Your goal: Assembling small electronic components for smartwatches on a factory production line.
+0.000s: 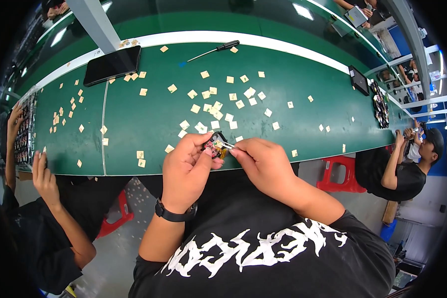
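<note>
Left hand (186, 165) curled round small black-framed module (215, 140); right hand (267, 160) pinches tweezers (228, 145) over it. Steady left, light right pinch seem best. Pale squares (205, 75) beyond hands on worktop (328, 109).

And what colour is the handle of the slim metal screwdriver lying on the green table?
The screwdriver's handle is black; the head view shows it best.

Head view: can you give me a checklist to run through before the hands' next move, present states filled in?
1. Left hand grips small black casing with pinkish parts: ok.
2. Right hand holds slim silver metal tweezers: ok.
3. Tweezers' tips touching the casing: cannot tell, too small.
4. Black-handled screwdriver clear of both hands: ok.
5. Small cream square pieces gathered together: not ok, scattered over the green tabletop.
</note>
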{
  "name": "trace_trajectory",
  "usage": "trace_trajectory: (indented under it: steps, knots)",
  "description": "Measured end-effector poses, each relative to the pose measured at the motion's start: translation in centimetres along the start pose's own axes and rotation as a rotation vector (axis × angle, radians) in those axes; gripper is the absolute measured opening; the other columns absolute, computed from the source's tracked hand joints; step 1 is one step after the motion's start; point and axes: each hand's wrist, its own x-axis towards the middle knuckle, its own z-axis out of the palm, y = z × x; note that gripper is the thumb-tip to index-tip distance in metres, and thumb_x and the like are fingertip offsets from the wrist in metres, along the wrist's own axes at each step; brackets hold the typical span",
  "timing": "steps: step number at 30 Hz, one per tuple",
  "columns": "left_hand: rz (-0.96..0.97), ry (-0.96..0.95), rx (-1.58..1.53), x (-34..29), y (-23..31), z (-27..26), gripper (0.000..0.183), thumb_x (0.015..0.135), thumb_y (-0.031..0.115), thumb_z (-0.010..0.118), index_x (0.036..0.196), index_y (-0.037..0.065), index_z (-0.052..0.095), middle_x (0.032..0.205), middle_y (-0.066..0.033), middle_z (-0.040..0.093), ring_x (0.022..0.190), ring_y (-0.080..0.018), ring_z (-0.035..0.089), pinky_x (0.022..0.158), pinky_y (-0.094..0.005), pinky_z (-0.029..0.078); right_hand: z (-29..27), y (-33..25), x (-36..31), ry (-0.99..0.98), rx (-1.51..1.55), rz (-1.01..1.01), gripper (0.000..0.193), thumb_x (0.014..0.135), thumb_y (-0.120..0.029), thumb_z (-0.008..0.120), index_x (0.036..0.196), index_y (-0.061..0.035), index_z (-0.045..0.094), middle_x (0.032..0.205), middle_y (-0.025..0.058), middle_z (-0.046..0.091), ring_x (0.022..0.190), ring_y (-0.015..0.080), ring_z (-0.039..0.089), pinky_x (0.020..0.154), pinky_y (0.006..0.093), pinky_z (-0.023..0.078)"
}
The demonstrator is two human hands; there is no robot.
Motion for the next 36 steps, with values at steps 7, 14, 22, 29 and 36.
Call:
trace_trajectory:
  steps: [7, 14, 22, 29, 36]
  knots:
    - [-0.142, -0.047, -0.222, 0.2, 0.7, -0.8, 0.025, 0.099, -0.007, 0.052, 0.124, -0.007, 0.054, 0.107, -0.0152, 0.068, 0.088, -0.016, 0.071, 0.078, -0.028, 0.061, -0.6, 0.1, -0.2, -0.058, 0.617, 0.366, 0.017, 0.089, -0.006, 0.075, 0.104, -0.0025, 0.068, 0.077, 0.0076, 0.063, 0.063, 0.0156, 0.052, 0.058, 0.0281, 0.045]
    - [-0.093, -0.015, -0.244, 0.3, -0.1, -0.3, 0.022, 0.097, -0.007, 0.06, 0.119, -0.005, 0.056, 0.104, -0.0131, 0.069, 0.088, -0.0135, 0.07, 0.077, -0.0261, 0.061, -0.6, 0.4, 0.7, -0.149, 0.277, -0.054, 0.033, 0.085, 0.0, 0.078, 0.116, -0.0032, 0.069, 0.093, 0.0049, 0.067, 0.072, 0.0063, 0.06, 0.06, 0.023, 0.047]
    - [-0.093, 0.039, -0.143, 0.0, 0.5, 0.7, 0.027, 0.097, -0.005, 0.061, 0.123, -0.007, 0.058, 0.102, -0.0108, 0.069, 0.087, -0.0112, 0.069, 0.077, -0.0245, 0.059, -0.7, 0.0, 1.7, -0.206, 0.828, 0.675, 0.024, 0.09, 0.001, 0.074, 0.112, 0.0049, 0.065, 0.089, -0.0007, 0.065, 0.07, -0.0005, 0.055, 0.061, 0.0174, 0.045]
    - [-0.033, 0.033, -0.02, 0.0, -0.2, 0.8, 0.019, 0.096, -0.005, 0.061, 0.115, -0.008, 0.063, 0.101, -0.0099, 0.07, 0.085, -0.0116, 0.069, 0.077, -0.0243, 0.058, -1.4, -0.8, 2.0, -0.139, 0.587, 0.611, 0.022, 0.089, -0.003, 0.074, 0.109, 0.0042, 0.067, 0.086, -0.0029, 0.062, 0.068, -0.0008, 0.051, 0.057, 0.0175, 0.042]
    - [0.031, 0.069, 0.125, -0.1, -0.7, 1.0, 0.017, 0.092, -0.004, 0.065, 0.109, -0.006, 0.066, 0.089, -0.0057, 0.071, 0.078, -0.0072, 0.066, 0.068, -0.0225, 0.054, -1.5, -1.4, 1.7, -0.141, 0.477, 0.613, 0.012, 0.089, -0.006, 0.076, 0.096, 0.0035, 0.073, 0.08, -0.0028, 0.064, 0.064, -0.0004, 0.048, 0.055, 0.0196, 0.04]
